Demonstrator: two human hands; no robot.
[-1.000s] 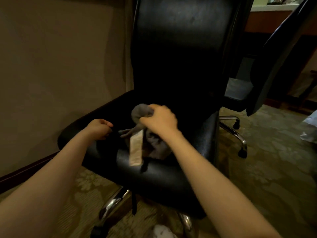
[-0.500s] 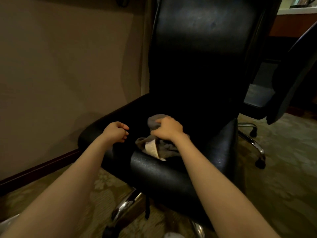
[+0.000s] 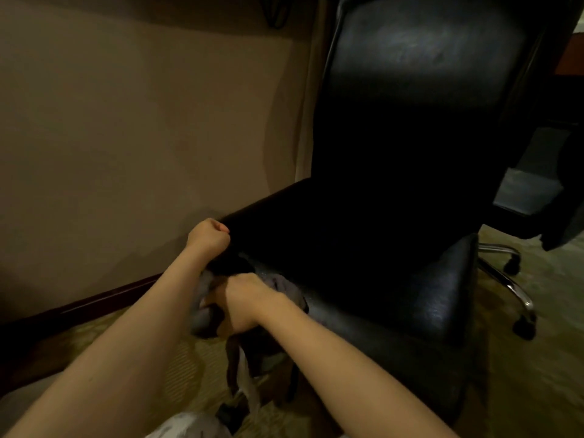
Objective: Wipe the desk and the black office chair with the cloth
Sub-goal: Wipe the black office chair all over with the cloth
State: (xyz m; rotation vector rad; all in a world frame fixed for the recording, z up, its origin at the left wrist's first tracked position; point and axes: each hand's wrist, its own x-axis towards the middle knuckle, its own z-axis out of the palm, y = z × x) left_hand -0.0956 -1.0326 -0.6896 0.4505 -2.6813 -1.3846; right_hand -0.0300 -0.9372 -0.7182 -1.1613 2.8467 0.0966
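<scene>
Low on the dim chair (image 3: pixel 426 295), right grip (image 3: pixel 246 303) clutches half-hidden cloth (image 3: pixel 281 284); left grip (image 3: pixel 208 237) curled, hold unclear.

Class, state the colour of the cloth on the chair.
The cloth is grey, seen best in the head view.

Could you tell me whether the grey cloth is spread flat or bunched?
Bunched: the right hand grips the crumpled grey cloth, an end dangling.
</scene>
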